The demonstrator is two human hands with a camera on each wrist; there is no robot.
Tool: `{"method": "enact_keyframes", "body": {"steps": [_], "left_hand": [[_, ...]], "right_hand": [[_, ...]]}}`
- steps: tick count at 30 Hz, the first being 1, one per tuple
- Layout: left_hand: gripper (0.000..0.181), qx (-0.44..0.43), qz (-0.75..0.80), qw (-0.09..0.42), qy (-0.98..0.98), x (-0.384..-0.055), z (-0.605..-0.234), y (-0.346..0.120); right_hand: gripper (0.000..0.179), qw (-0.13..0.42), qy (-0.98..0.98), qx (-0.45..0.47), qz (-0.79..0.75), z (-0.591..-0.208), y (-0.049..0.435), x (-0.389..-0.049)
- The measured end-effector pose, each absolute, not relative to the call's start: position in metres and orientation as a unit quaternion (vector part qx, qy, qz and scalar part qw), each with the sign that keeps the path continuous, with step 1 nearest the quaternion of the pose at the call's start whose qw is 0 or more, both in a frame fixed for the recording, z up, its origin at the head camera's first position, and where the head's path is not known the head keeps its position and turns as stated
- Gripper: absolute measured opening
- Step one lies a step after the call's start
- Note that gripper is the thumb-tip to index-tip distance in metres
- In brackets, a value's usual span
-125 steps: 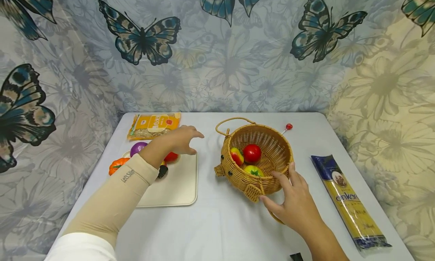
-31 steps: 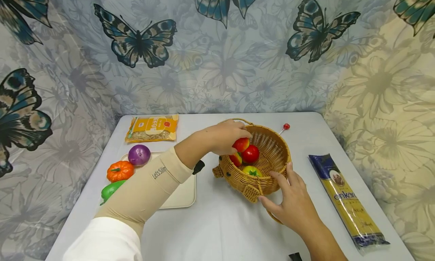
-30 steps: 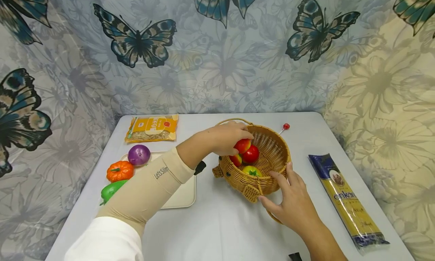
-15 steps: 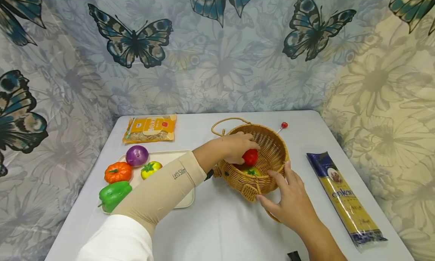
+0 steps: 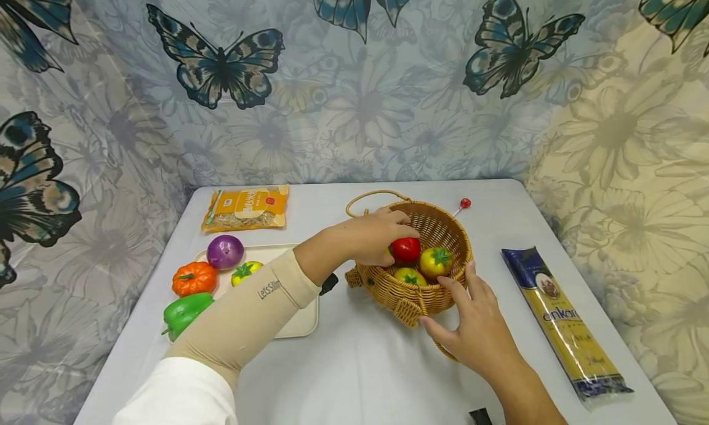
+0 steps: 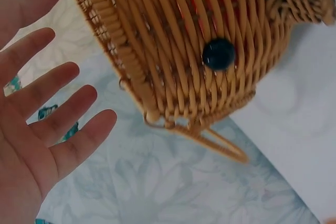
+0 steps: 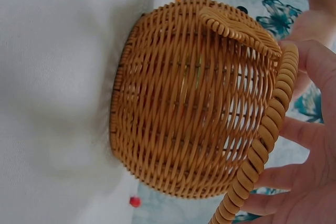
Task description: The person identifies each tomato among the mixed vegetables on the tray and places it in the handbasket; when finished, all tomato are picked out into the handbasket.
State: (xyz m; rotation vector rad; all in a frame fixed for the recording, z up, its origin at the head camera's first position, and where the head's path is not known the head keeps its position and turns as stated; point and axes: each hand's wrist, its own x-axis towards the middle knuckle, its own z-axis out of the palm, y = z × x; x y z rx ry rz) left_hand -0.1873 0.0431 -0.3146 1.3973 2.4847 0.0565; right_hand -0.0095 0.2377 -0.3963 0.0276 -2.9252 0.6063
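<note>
My left hand (image 5: pixel 382 235) hovers at the left rim of a wicker basket (image 5: pixel 407 305) with a curved handle. In the left wrist view its palm is bare and its fingers are spread. Below it in the basket lie a red tomato (image 5: pixel 405 251), a yellow tomato with a green top (image 5: pixel 436 262) and another yellow one (image 5: pixel 410 276). My hand covers part of the basket's left inside. My right hand (image 5: pixel 479 323) holds the basket's near right rim, thumb outside by a woven ear (image 5: pixel 408 312) and fingers over the edge. In the right wrist view the handle (image 7: pixel 262 140) hides some fingertips.
On the left, a cream tray (image 5: pixel 299 326) bears a purple onion-like vegetable (image 5: pixel 224 252), an orange pumpkin (image 5: pixel 195 278), a green bell pepper (image 5: pixel 185 314) and a yellow tomato (image 5: pixel 245 272). An orange food bag (image 5: pixel 245 208) lies behind, a lollipop (image 5: pixel 464 203) and pasta pack (image 5: pixel 565 320) rightward.
My left hand went from above the tray to the basket with a red-yellow fruit, dipped in and let it go. It has risen slightly. Another tomato now shows inside; my right hand stayed put.
</note>
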Motion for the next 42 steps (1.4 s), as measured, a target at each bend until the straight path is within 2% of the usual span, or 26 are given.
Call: {"method": "enact_keyframes", "body": {"steps": [12,23,33,42], "left_hand": [[0.067,0.456,0.052,0.141,0.877,-0.194,-0.318,-0.008],[0.071,0.383,0.051,0.168,0.907,-0.197,-0.333,-0.074],[0.067,0.297,0.081,0.209,0.928,-0.199,-0.36,-0.135],[0.065,0.25,0.062,0.219,0.941,-0.196,-0.391,-0.18]], "right_hand": [[0.076,0.067,-0.978,0.001,0.197,-0.395,0.238,-0.011],[0.077,0.061,-0.978,0.001,0.198,-0.398,0.236,-0.013],[0.079,0.058,-0.98,-0.004,0.188,-0.398,0.236,-0.014],[0.079,0.056,-0.98,-0.002,0.189,-0.399,0.235,-0.016]]}}
